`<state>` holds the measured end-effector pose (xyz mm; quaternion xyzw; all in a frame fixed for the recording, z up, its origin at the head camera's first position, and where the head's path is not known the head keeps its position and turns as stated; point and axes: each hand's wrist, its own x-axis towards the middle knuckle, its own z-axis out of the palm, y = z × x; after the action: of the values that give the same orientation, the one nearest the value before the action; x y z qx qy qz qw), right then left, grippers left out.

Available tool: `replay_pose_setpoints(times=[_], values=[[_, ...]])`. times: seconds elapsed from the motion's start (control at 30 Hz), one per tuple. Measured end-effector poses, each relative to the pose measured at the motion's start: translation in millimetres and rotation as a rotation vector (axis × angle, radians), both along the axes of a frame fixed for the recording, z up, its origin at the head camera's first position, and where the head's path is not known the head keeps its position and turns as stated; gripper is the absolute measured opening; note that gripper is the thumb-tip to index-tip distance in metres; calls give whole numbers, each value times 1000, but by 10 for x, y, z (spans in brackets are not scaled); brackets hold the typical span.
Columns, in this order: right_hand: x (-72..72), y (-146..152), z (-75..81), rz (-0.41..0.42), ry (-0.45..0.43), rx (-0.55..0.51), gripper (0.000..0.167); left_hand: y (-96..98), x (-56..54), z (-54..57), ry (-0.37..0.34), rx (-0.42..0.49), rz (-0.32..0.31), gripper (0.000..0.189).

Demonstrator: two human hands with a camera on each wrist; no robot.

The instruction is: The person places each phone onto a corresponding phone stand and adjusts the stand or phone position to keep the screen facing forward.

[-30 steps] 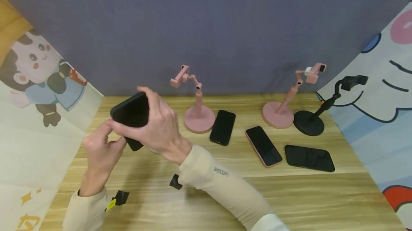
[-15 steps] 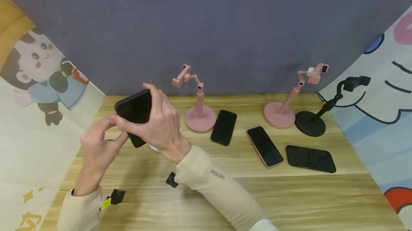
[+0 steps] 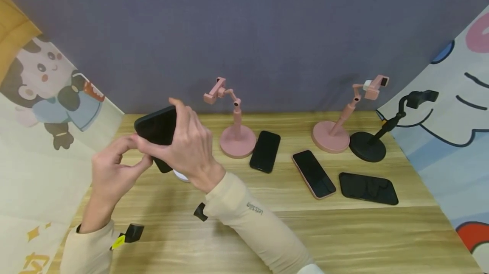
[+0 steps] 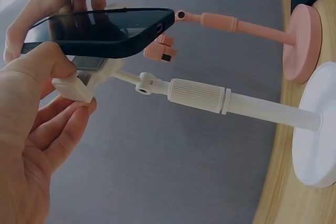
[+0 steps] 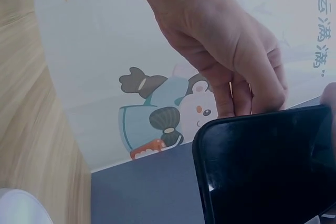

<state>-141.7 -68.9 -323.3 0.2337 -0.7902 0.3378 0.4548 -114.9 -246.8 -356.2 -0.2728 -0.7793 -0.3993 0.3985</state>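
My right hand grips a dark-cased phone, raised above the left side of the table, with thumb along one edge and fingers on the opposite side. In the left wrist view, the phone lies just above the clamp of a white phone stand. My left hand pinches that clamp, thumb on top and fingers beneath. The right wrist view has the phone's dark screen in front, with the left hand beyond it. From the head, hands and phone hide most of the white stand; part of its base shows.
A pink stand stands near the middle, with a black phone beside it. Farther right are another pink stand, a black stand, a pink-edged phone and a dark phone. Walls enclose the table's back and sides.
My left hand and forearm have shifted slightly left. The phone has risen a little in the right hand's grip, and the right sleeve has moved slightly left.
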Motion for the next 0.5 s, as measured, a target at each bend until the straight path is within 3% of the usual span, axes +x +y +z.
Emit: replay_pose_setpoints(times=[0.2,0.5], values=[[-14,-35,3,-45,22,21,94,-22,17,13,-11,5,-21,7],[-60,-90,-11,-118,52,41,94,15,39,87,-52,-12,11,11]])
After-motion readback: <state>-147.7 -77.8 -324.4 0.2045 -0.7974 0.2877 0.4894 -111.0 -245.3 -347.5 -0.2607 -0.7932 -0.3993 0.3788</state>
